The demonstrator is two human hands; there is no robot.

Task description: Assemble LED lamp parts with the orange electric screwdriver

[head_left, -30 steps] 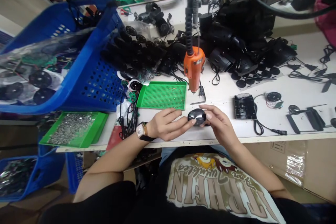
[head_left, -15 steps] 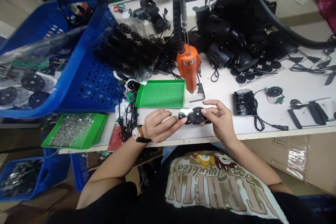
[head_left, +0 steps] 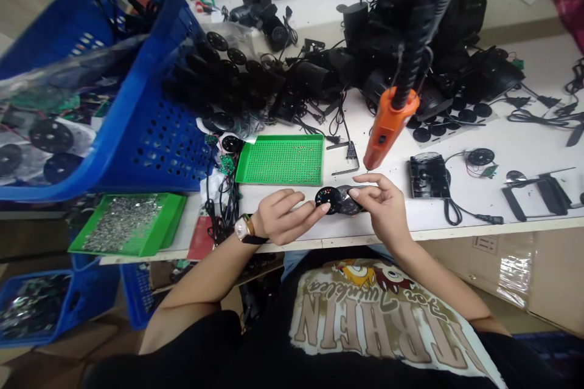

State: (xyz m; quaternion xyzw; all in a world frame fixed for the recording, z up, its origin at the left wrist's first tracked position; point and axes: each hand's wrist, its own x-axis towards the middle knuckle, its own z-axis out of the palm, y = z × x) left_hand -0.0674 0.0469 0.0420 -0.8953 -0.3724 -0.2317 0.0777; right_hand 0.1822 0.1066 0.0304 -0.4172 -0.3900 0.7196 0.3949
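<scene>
My left hand (head_left: 289, 216), with a watch on its wrist, pinches a black disc (head_left: 325, 196) that carries small coloured marks on its face. My right hand (head_left: 383, 203) grips a dark round part (head_left: 347, 202) between thumb and fingers. The two pieces sit edge to edge, overlapping a little; whether they are joined I cannot tell. Just above my right hand hangs an orange electric screwdriver (head_left: 387, 130), tilted, its tip near my fingers. A shallow green tray (head_left: 283, 160) with a few small screws lies beyond my left hand.
A big blue basket (head_left: 152, 115) of parts stands at left, by a green tray of small metal pieces (head_left: 123, 225). Black housings and cables (head_left: 410, 61) pile up at the back. On the right lie an open black housing (head_left: 427, 176) and a black bracket (head_left: 538, 197).
The orange screwdriver has swung right and now tilts. The disc in my left hand no longer shows its bright glare. Both hands keep nearly the same place and hold.
</scene>
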